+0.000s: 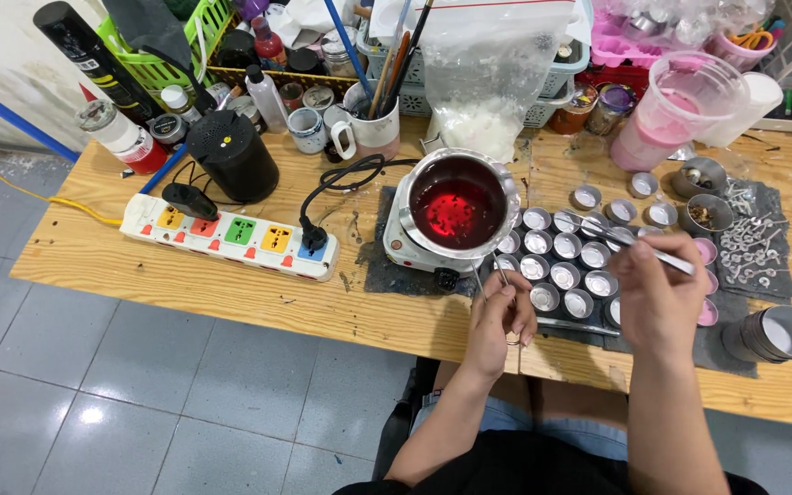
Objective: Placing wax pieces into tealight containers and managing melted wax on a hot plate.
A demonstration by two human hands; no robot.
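A wooden worktop [231, 284] fills the middle of the frame, crowded along its upper edge with bottles, jars, a mug of brushes [373, 124] and a clear bag of white flakes [492, 82]. At left centre lies one white power strip [229, 236] with four coloured sockets, a black plug in its right end. Just right of it sits one small white hotplate [405, 243] carrying a metal pot of red liquid [458, 206]; this pot stands close against the left edge of the small round metal cups [561, 261], roughly two dozen, set in rows on a dark mat. One pink plastic cup [666, 115] stands at upper right. The left hand [499, 321], fingers curled shut, pinches thin metal tweezers [492, 275] below the pot. The right hand [657, 293], also closed, grips a slim metal rod [621, 238] slanting over the cups.
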